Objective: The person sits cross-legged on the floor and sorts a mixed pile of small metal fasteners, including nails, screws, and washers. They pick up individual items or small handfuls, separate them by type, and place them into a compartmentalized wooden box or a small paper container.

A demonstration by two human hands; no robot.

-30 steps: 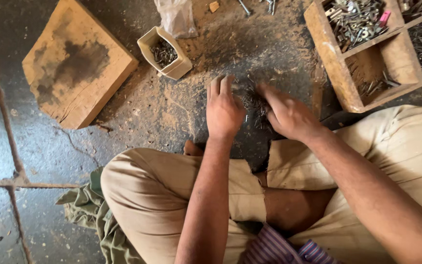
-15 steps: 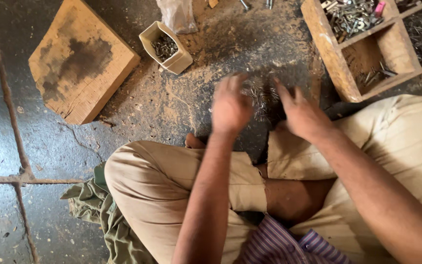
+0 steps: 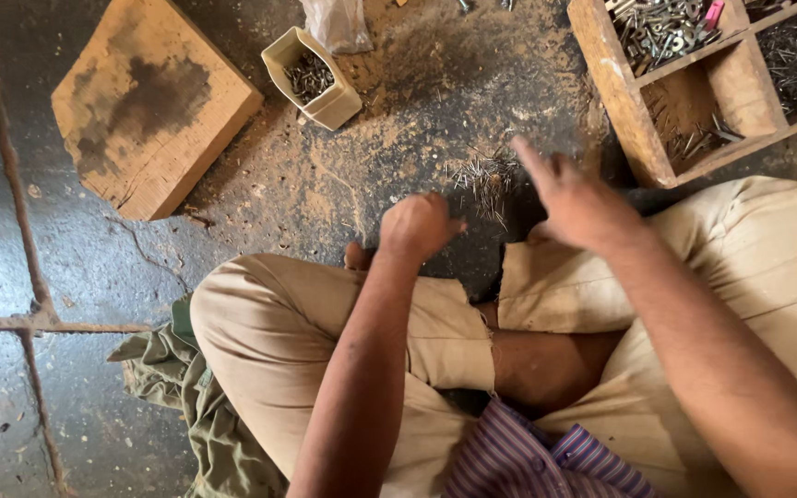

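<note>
Floor: dark concrete [image 3: 94, 267], cracked, dusted with sawdust; I sat cross-legged on it in tan trousers.

Pile of small nails [image 3: 486, 180]: loose on the floor at centre frame, between my two hands, touching neither.

My left hand [image 3: 417, 224]: curled into a loose fist just left of the pile; whether it held nails I could not tell.

My right hand [image 3: 576, 198]: fingers spread and lifted, empty as far as seen, just right of the pile.

Cream plastic tub [image 3: 314, 78]: upper centre-left, part filled with nails.

Wooden block [image 3: 145, 106]: upper left, stained dark.

Compartmented wooden tray [image 3: 615, 69]: upper right, holding mixed screws and nails.

Handling note: gathering went best, I judged, by sweeping both palms inward and low, keeping strays out of the sawdust.
</note>
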